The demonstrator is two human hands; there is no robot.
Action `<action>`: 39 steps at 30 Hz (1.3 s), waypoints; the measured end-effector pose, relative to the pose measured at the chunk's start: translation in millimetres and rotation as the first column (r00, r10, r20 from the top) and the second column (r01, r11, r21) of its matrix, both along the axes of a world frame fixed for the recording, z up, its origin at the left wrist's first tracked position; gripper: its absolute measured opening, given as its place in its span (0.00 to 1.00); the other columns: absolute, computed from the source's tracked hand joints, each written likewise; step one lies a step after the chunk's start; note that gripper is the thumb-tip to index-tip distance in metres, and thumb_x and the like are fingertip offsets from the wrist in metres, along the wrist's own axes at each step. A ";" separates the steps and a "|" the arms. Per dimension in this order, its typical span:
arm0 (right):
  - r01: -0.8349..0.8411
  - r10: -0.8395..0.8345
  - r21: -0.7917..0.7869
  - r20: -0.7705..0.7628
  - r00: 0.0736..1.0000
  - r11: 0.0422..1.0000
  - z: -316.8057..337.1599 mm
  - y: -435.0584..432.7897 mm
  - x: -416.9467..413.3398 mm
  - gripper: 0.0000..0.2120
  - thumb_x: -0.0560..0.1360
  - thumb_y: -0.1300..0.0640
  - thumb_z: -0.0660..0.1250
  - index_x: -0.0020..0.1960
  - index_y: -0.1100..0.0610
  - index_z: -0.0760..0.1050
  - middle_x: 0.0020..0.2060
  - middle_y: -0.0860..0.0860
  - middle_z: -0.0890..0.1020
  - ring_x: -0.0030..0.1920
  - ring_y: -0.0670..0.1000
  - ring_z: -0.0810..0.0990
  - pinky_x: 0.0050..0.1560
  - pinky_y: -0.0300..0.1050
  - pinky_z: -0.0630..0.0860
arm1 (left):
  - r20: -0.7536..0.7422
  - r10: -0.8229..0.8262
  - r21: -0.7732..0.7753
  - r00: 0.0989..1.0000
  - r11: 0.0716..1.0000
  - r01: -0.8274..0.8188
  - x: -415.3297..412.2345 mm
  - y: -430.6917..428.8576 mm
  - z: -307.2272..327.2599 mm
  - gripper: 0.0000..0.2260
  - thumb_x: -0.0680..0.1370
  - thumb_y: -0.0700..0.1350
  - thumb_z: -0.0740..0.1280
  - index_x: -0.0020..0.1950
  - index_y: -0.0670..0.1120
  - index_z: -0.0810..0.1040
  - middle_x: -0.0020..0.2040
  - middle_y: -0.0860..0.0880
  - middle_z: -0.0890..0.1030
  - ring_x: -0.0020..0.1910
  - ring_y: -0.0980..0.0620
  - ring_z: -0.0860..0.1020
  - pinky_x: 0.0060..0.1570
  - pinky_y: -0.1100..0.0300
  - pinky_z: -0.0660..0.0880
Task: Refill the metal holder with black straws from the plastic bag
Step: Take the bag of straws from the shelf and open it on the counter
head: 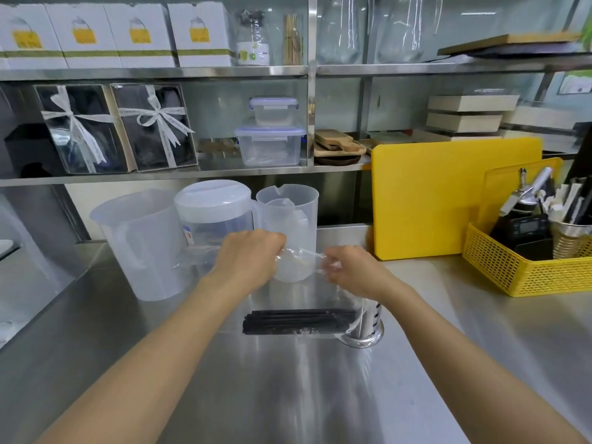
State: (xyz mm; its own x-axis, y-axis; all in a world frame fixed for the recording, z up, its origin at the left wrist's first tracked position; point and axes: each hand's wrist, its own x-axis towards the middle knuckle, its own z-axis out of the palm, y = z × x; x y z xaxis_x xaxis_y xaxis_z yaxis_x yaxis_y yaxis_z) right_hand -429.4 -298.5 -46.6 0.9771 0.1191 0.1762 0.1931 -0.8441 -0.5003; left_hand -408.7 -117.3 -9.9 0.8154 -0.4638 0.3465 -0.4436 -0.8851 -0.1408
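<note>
Both our hands grip the top edge of the clear plastic bag (pixel 307 293), which hangs down to the steel counter (pixel 288 395). Our left hand (pixel 246 256) has its fingers curled shut on the film at the upper left; our right hand (pixel 349 267) pinches the crumpled film at the upper right, fingertips half lost behind its glare. The bag is so transparent that we can hardly trace its sides, and whether its mouth is open we cannot tell.

Lying crosswise in the bag's bottom, the black straws (pixel 298 322) form a matt, dark bundle. Just beside their right end, partly behind the film and our right wrist, stands the metal holder (pixel 368 328): a shiny cylinder with a flared base, its rim hidden.

Behind the bag stand frosted plastic jugs (pixel 144 245). A smooth yellow cutting board (pixel 448 193) leans at the right, near a yellow mesh basket (pixel 519 270) cut off by the frame edge.
</note>
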 end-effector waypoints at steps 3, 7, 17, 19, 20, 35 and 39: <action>0.009 -0.010 0.118 0.009 1.000 0.993 2.8 -1.9 -0.6 0.05 0.74 0.63 0.64 0.47 0.55 0.76 0.46 0.52 0.79 0.47 0.52 0.77 0.41 0.37 0.70 | 0.015 -0.019 -0.044 1.000 0.999 0.019 -7.5 -4.7 5.9 0.11 0.75 0.36 0.57 0.54 0.46 0.72 0.52 0.46 0.80 0.46 0.43 0.75 0.38 0.56 0.62; -0.029 0.020 0.219 0.042 0.999 0.975 10.0 -2.2 -4.6 0.05 0.73 0.63 0.66 0.42 0.54 0.73 0.43 0.50 0.78 0.45 0.50 0.74 0.37 0.32 0.65 | 0.053 -0.149 -0.071 0.987 0.986 0.153 -7.9 -7.3 5.0 0.12 0.77 0.46 0.58 0.59 0.48 0.72 0.54 0.48 0.78 0.53 0.46 0.74 0.46 0.57 0.62; -0.055 0.077 0.552 -0.018 0.997 0.832 -1.5 -30.1 -13.6 0.39 0.61 0.47 0.75 0.68 0.48 0.63 0.64 0.48 0.71 0.62 0.50 0.71 0.59 0.44 0.70 | -0.210 -0.162 -0.469 0.964 0.882 0.046 -0.5 3.4 11.8 0.08 0.74 0.50 0.67 0.42 0.48 0.82 0.36 0.55 0.76 0.42 0.49 0.74 0.43 0.53 0.72; -0.070 0.117 0.645 -0.030 0.993 0.761 -8.4 -40.5 -15.5 0.49 0.56 0.44 0.76 0.71 0.43 0.55 0.69 0.48 0.65 0.67 0.50 0.65 0.63 0.44 0.65 | -0.231 -0.173 -0.485 0.958 0.874 0.041 1.6 5.6 15.6 0.07 0.73 0.50 0.68 0.42 0.48 0.83 0.37 0.54 0.77 0.42 0.50 0.75 0.45 0.52 0.74; -0.067 0.130 0.696 -0.038 0.991 0.715 -13.0 -45.5 -16.1 0.52 0.54 0.43 0.77 0.71 0.41 0.52 0.70 0.49 0.63 0.69 0.50 0.63 0.66 0.46 0.63 | -0.234 -0.180 -0.489 0.956 0.871 0.044 2.3 6.6 18.0 0.07 0.73 0.50 0.68 0.42 0.48 0.83 0.37 0.54 0.78 0.42 0.50 0.76 0.45 0.52 0.74; 0.147 -0.057 0.889 -0.135 0.989 0.435 -62.1 -48.6 -17.0 0.02 0.70 0.64 0.68 0.39 0.60 0.77 0.36 0.55 0.80 0.39 0.52 0.76 0.45 0.44 0.71 | -0.196 -0.266 -0.602 0.944 0.793 0.098 9.5 0.2 45.6 0.08 0.73 0.50 0.69 0.41 0.46 0.83 0.38 0.52 0.83 0.41 0.50 0.79 0.48 0.46 0.77; 0.129 -0.007 0.896 -0.139 0.990 0.425 -65.1 -46.4 -14.9 0.06 0.69 0.70 0.66 0.39 0.60 0.76 0.39 0.60 0.79 0.37 0.53 0.77 0.40 0.42 0.73 | -0.179 -0.256 -0.609 0.950 0.787 0.097 12.9 -1.8 42.4 0.08 0.73 0.50 0.69 0.42 0.47 0.83 0.38 0.54 0.81 0.42 0.50 0.78 0.49 0.45 0.76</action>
